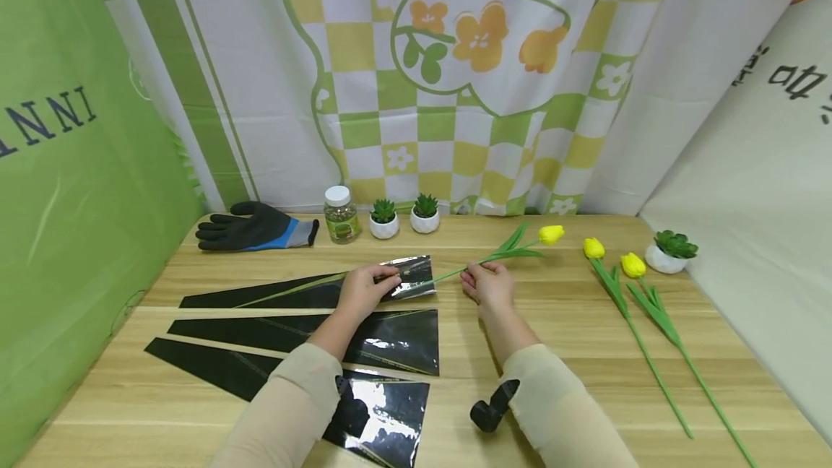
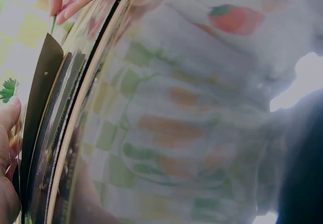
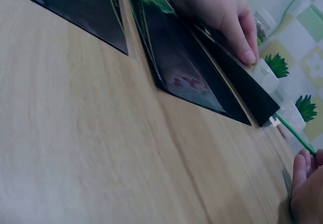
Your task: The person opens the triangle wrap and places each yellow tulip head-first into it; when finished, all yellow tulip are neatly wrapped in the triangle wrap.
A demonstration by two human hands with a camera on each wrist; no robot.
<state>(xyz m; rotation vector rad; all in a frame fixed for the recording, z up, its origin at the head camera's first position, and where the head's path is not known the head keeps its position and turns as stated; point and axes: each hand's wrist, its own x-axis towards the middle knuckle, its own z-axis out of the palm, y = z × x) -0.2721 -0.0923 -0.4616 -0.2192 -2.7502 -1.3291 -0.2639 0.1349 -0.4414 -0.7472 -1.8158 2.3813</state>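
My right hand point(image 1: 489, 286) pinches the green stem of a yellow artificial tulip point(image 1: 551, 235), its bloom pointing right. The lower stem runs into the wide mouth of the farthest black flower sleeve point(image 1: 260, 297), a tapered shiny wrapper. My left hand point(image 1: 365, 287) grips the upper edge of that sleeve near its mouth. In the right wrist view the stem point(image 3: 292, 131) enters the sleeve point(image 3: 252, 94) between the left hand point(image 3: 222, 12) and right hand point(image 3: 309, 191). Two more black sleeves, a middle one point(image 1: 403, 338) and a near one point(image 1: 396, 417), lie below it.
Two yellow tulips point(image 1: 594, 248) lie at the right beside a potted succulent point(image 1: 666, 257). Along the back stand a lidded jar point(image 1: 341, 219) and two small potted plants point(image 1: 383, 224). A black and blue work glove point(image 1: 250, 230) lies at the back left.
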